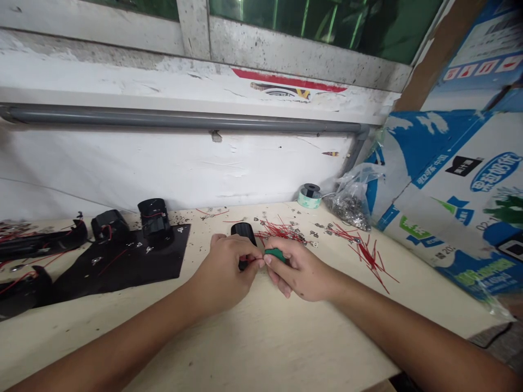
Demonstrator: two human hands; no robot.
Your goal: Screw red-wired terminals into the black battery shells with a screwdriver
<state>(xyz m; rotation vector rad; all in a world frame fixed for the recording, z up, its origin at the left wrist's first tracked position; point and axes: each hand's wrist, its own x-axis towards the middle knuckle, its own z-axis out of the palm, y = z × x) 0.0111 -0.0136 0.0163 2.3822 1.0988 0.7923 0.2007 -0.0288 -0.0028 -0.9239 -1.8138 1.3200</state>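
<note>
Hands together at the fingertips. Left hand (220, 275) clamped on a black plastic housing (244, 234); right hand (298, 272) clamped on a small green piece (274, 254). Cut red wires (280, 231) lie just beyond right hand.

The left hand (223, 277) grips a black plastic housing (244, 234), the right hand (300, 269) pinches a green piece (274, 254), and red wires (281, 231) lie just past the right fingers (278, 277).

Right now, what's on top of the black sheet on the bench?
Two black plastic housings, small metal bits and a thin red wire lie on the black sheet. The sheet's surface beneath the housings is covered, so anything there can't be seen.
</note>
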